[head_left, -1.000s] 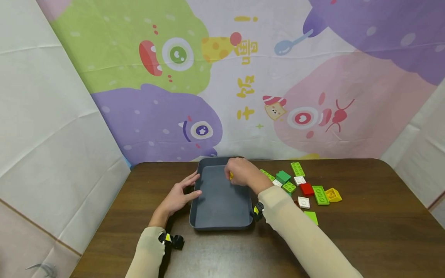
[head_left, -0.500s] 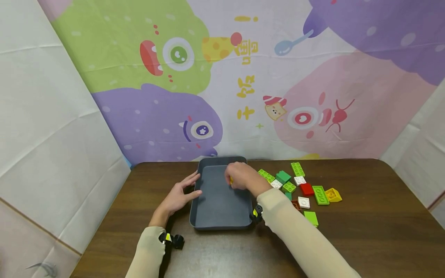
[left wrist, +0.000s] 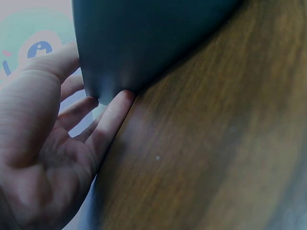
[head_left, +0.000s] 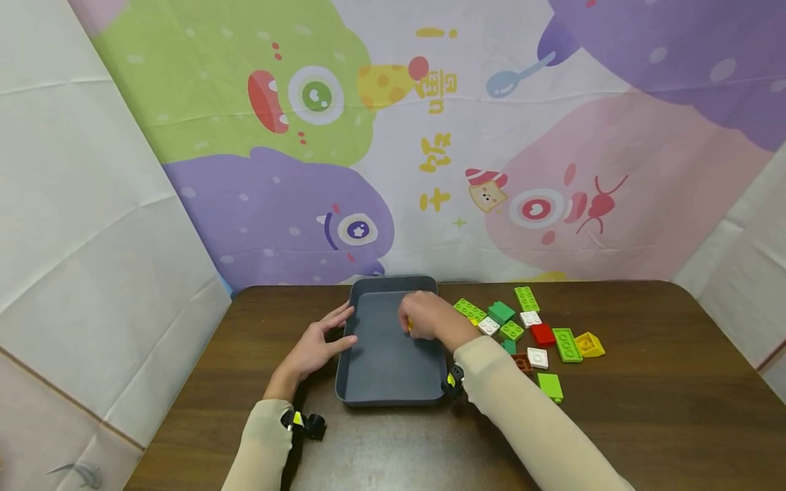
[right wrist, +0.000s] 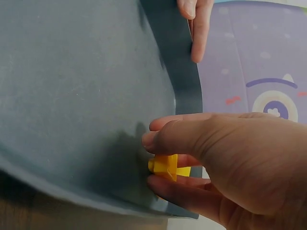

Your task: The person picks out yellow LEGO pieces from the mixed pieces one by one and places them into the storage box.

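A dark grey rectangular tray (head_left: 393, 372) stands on the table, its inner floor bare around the right hand. My right hand (head_left: 428, 316) reaches over the tray's far right part and holds a yellow toy brick (right wrist: 165, 166) between curled fingers. In the right wrist view the brick's stud points towards the tray floor, and the hand casts a shadow there. My left hand (head_left: 314, 349) lies along the tray's left side with fingers and thumb spread. In the left wrist view its fingertips touch the tray's outer wall (left wrist: 139, 43).
Loose toy bricks lie right of the tray: a red one (head_left: 543, 334), a yellow sloped one (head_left: 590, 345), white, brown and several green ones, such as the long green brick (head_left: 567, 345). A printed cloth (head_left: 454, 252) hangs behind the wooden table (head_left: 645, 409).
My right hand has come slightly nearer along the tray with the yellow brick, uncovering more of the green and brown bricks beside its forearm. The left hand stays where it was.
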The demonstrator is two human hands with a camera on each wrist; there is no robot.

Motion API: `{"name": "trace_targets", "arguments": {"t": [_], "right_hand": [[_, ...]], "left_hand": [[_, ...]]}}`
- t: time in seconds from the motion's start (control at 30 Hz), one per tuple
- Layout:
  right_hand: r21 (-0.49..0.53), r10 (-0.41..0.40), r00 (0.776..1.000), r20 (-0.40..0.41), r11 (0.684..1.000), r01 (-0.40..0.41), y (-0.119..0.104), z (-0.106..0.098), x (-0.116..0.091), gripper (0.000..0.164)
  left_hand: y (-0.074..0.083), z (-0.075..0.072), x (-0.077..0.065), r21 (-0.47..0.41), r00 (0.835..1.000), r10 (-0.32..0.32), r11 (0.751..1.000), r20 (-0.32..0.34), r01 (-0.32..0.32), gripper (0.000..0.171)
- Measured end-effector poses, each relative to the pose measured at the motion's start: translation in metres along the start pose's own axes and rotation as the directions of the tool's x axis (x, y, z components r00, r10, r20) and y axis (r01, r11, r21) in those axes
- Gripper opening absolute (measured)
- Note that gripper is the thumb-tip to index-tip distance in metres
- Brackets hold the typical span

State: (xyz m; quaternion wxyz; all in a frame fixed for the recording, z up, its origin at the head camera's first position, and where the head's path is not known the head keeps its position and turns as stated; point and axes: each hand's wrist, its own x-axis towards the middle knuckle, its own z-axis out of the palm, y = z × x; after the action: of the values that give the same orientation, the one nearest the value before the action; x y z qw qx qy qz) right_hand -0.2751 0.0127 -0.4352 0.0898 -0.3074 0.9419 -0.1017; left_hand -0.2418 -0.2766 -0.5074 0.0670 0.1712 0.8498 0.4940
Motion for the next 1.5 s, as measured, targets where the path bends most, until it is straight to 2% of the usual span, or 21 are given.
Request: {"name": "trace_targets", "arguments": {"t": [0.1,0.23,0.33,0.43,0.6,0.77,1.03,1.2,1.33,1.4,1.47,1.5], "right_hand": [[0.014,0.007,1.000,0.005,1.000,-0.007,0.000,0.001,-0.001,0.018],[0.043,0.015,1.000,0.016,0.999,-0.016,0.000,0.003,-0.002,0.014],[0.057,0.022,1.000,0.021,0.998,-0.023,0.000,0.004,-0.003,0.012],[0.064,0.032,0.999,0.022,0.997,-0.033,0.000,0.005,-0.004,0.012],[0.074,0.040,0.999,0.019,0.996,-0.041,0.000,0.006,-0.005,0.014],[0.065,0.034,0.999,0.013,0.997,-0.035,-0.001,0.007,-0.004,0.017],[0.042,0.027,1.000,0.014,0.999,-0.028,-0.002,0.010,-0.004,0.015],[0.039,0.031,0.999,0.008,0.999,-0.031,-0.004,0.011,-0.007,0.014],[0.037,0.036,0.999,-0.001,0.999,-0.036,-0.005,0.010,-0.008,0.014],[0.031,0.035,0.999,-0.006,0.999,-0.035,-0.005,0.010,-0.008,0.014],[0.025,0.036,0.999,-0.010,0.999,-0.035,-0.005,0.010,-0.008,0.014],[0.023,0.038,0.999,-0.006,0.999,-0.038,-0.005,0.010,-0.008,0.014]], "left_hand": [[0.004,0.001,0.000,0.000,1.000,-0.013,1.000,0.002,0.013,0.075],[-0.001,-0.001,0.001,0.022,0.999,0.037,0.999,0.003,-0.037,0.077],[-0.012,-0.002,0.004,0.025,0.996,0.085,0.996,-0.001,-0.085,0.078],[-0.031,-0.002,0.009,0.027,0.994,0.108,0.994,-0.011,-0.107,0.076],[-0.045,-0.002,0.013,0.032,0.994,0.107,0.994,-0.023,-0.106,0.075],[-0.042,-0.002,0.012,0.039,0.995,0.098,0.995,-0.026,-0.097,0.075],[-0.024,-0.002,0.004,0.046,0.995,0.096,0.994,-0.027,-0.095,0.077],[-0.003,0.000,-0.001,0.019,1.000,0.030,0.999,-0.007,-0.030,0.077],[0.005,0.001,0.000,0.018,1.000,-0.004,1.000,0.000,0.004,0.073],[0.005,0.001,0.000,0.019,1.000,-0.006,1.000,0.002,0.006,0.072],[-0.008,-0.001,0.004,0.027,1.000,-0.001,1.000,-0.003,0.001,0.073],[-0.009,-0.001,0.005,0.028,1.000,-0.002,1.000,-0.001,0.002,0.074]]}}
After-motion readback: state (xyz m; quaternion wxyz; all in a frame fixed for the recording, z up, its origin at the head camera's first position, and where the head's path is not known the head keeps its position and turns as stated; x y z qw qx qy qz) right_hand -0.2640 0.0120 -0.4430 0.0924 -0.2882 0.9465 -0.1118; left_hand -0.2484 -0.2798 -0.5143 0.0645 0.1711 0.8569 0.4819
